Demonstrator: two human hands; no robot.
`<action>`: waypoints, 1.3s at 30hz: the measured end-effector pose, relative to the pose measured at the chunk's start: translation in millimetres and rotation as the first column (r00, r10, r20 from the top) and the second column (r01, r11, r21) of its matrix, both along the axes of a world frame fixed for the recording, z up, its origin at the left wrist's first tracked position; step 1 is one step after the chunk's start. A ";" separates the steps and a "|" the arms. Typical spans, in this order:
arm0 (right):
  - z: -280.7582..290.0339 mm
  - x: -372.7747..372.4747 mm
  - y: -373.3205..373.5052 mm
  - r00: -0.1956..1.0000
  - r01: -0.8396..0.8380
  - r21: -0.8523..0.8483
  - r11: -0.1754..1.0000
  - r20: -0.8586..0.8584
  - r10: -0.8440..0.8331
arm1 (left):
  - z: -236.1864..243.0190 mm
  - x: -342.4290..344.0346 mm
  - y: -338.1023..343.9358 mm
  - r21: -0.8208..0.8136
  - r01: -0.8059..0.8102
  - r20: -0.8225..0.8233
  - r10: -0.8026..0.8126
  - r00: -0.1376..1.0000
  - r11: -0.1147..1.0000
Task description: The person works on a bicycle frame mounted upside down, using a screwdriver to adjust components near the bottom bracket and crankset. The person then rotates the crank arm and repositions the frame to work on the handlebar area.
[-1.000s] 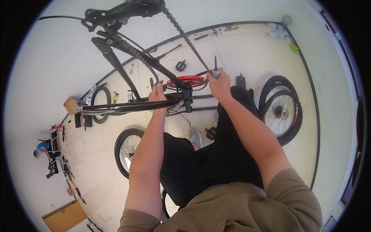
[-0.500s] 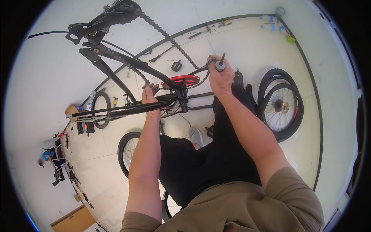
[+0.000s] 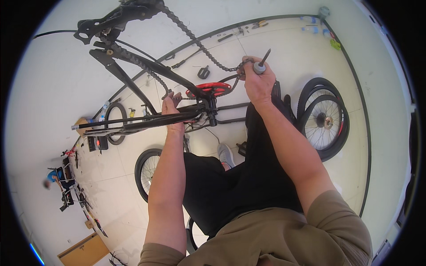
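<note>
A black bicycle frame (image 3: 125,81) stands upside down before me, with a red chainring (image 3: 207,90) at its crank axle. The bike chain (image 3: 188,34) hangs from the rear derailleur (image 3: 98,27) at the top and loops down past the chainring. My left hand (image 3: 172,108) reaches under a frame tube, its fingers closed on the chain left of the chainring. To the right, my right hand (image 3: 261,85) pinches the chain and also grips a screwdriver (image 3: 262,64), whose blade points up. Part of the chain behind the right fingers is hidden.
Wheels (image 3: 323,122) lie at the right by my knee, and another wheel (image 3: 146,170) is beside my left arm. A pedal (image 3: 203,72) and tools (image 3: 230,34) lie on the floor beyond the frame. Someone in blue (image 3: 54,175) is at the far left.
My right hand has moved slightly right, drawing the chain along with it, and the screwdriver blade now leans more to the right. My left hand stays almost in place.
</note>
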State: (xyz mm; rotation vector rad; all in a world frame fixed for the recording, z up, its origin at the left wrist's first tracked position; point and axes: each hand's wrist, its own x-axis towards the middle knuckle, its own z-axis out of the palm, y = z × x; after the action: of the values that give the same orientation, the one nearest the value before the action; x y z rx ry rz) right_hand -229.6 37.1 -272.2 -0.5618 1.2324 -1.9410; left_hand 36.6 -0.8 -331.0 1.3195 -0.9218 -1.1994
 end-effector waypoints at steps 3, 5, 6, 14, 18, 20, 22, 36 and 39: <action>8.3 2.0 0.4 1.000 -0.005 0.018 1.000 0.005 0.005 | 0.1 0.8 -0.8 -0.002 -0.010 -0.013 0.010 1.000 1.000; 12.8 2.2 0.4 1.000 -0.011 0.014 1.000 -0.001 0.011 | 0.1 0.8 -2.9 -0.002 -0.020 -0.007 0.020 1.000 1.000; 14.0 2.1 0.7 1.000 -0.012 0.011 1.000 -0.004 0.012 | 2.4 -1.4 -3.4 0.013 -0.035 -0.024 0.036 0.999 0.999; 19.3 -4.6 -5.7 1.000 -0.023 0.084 0.996 0.021 0.022 | 7.3 -6.7 -4.0 0.042 -0.069 -0.029 0.070 0.997 0.997; 35.1 -8.9 -8.9 0.990 -0.082 0.136 0.987 0.122 0.066 | 9.8 -6.4 -1.5 0.046 -0.063 -0.047 0.065 0.997 0.997; 41.6 -9.0 -8.7 0.980 -0.104 0.123 0.987 0.183 0.081 | 13.6 -8.5 -0.2 0.054 -0.065 -0.067 0.069 0.995 0.996; 47.4 -6.9 -9.9 0.967 -0.138 0.115 0.984 0.230 0.108 | 13.8 -7.8 0.7 0.056 -0.060 -0.089 0.065 0.994 0.997; 51.9 3.6 -17.9 0.905 -0.299 0.123 0.946 0.352 0.240 | 15.7 -18.2 1.1 0.105 0.021 -0.069 -0.014 0.998 0.994; 54.4 -13.1 -9.1 0.923 -0.219 0.085 0.972 0.341 0.178 | 15.4 -17.9 3.1 0.096 0.008 -0.081 0.000 0.997 0.995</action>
State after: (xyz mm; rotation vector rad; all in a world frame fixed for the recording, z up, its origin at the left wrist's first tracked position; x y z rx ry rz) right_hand -242.7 28.0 -217.8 -0.2696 1.0277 -1.6928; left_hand 18.7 2.4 -315.6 1.3351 -0.8175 -1.3047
